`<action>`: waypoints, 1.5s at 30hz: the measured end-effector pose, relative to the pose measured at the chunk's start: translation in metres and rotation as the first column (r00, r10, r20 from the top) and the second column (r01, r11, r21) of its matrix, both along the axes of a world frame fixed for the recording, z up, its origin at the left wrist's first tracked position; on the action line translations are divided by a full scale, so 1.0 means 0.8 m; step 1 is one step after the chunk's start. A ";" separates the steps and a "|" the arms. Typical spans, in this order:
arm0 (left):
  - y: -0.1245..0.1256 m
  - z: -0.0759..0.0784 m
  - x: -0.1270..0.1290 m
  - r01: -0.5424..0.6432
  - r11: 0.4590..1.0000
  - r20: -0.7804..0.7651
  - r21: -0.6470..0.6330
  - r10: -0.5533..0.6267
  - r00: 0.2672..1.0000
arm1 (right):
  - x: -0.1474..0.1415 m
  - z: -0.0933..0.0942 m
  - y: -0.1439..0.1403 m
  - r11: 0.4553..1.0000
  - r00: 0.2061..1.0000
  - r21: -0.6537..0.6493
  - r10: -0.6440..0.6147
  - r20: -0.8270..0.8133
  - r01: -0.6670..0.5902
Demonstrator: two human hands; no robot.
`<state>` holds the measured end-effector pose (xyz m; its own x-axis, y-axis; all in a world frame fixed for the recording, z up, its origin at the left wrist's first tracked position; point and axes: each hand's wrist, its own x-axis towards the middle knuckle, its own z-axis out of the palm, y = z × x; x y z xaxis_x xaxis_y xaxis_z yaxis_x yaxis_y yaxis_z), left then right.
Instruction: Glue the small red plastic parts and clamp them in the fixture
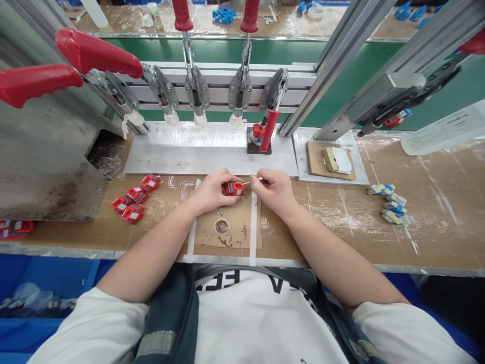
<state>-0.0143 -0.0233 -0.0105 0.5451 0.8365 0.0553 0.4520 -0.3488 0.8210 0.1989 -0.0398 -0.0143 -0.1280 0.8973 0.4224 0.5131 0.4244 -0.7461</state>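
Between the thumb and fingers of my left hand (214, 192) is a small red and grey plastic part (234, 189). My right hand (276, 191) pinches a thin wooden stick (246, 182), its tip at the right side of the red part. Both hands are just above the bench, close together. Below them a small round dish of brownish liquid (222, 226) sits on a cardboard sheet (238, 235) with dark spots. To the left lie several similar red parts (132, 213). Several white, blue and yellow parts (394, 207) lie to the right.
Behind my hands runs a metal plate (182, 156) under several toggle clamps with red handles (251, 15). One clamp presses a red part on a black block (259, 147). A cardboard pad (313, 161) carries a yellowish block (331, 158). A blue bin (76, 273) stands below the bench edge.
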 end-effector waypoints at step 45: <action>0.002 -0.005 0.002 0.007 1.000 0.062 0.027 -0.008 0.998 | -0.038 0.003 -0.045 0.783 0.776 0.005 0.616 0.135 -0.622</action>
